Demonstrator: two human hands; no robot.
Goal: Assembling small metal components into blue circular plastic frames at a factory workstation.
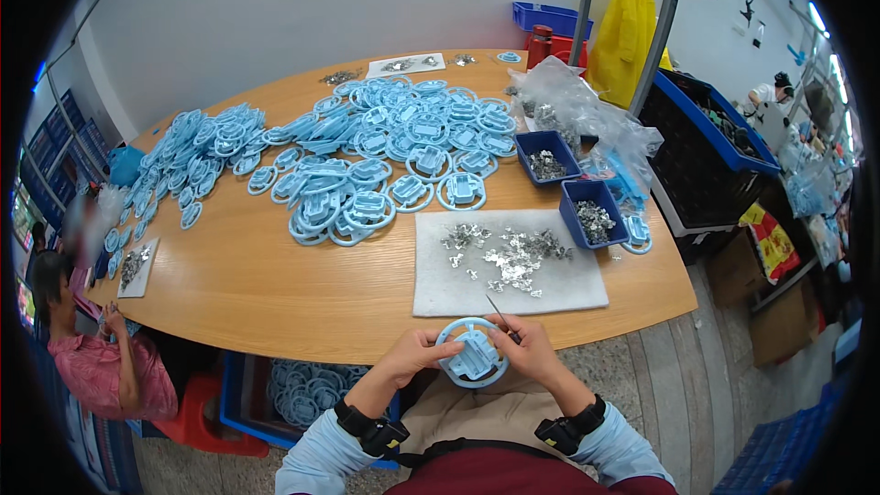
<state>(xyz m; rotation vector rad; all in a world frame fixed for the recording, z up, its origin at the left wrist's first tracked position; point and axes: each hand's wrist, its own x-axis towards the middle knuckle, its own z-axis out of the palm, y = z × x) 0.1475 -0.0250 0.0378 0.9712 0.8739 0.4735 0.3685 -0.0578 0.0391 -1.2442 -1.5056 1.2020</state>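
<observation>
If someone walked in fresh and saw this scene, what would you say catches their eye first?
First, the great heap of light-blue plastic rings spread over the far half of the wooden table. Next, the white mat near the front edge, strewn with small metal clips, beside two blue bins. Below it, the left hand and right hand hold one blue ring between them.

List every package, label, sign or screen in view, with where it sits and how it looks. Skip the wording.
Clear plastic bag: table's far right, crumpled, holding small parts.
Cardboard boxes: floor at right, brown, squarish.
Red and yellow printed package: floor at right, beside the boxes.
No screens that I can make out.
</observation>
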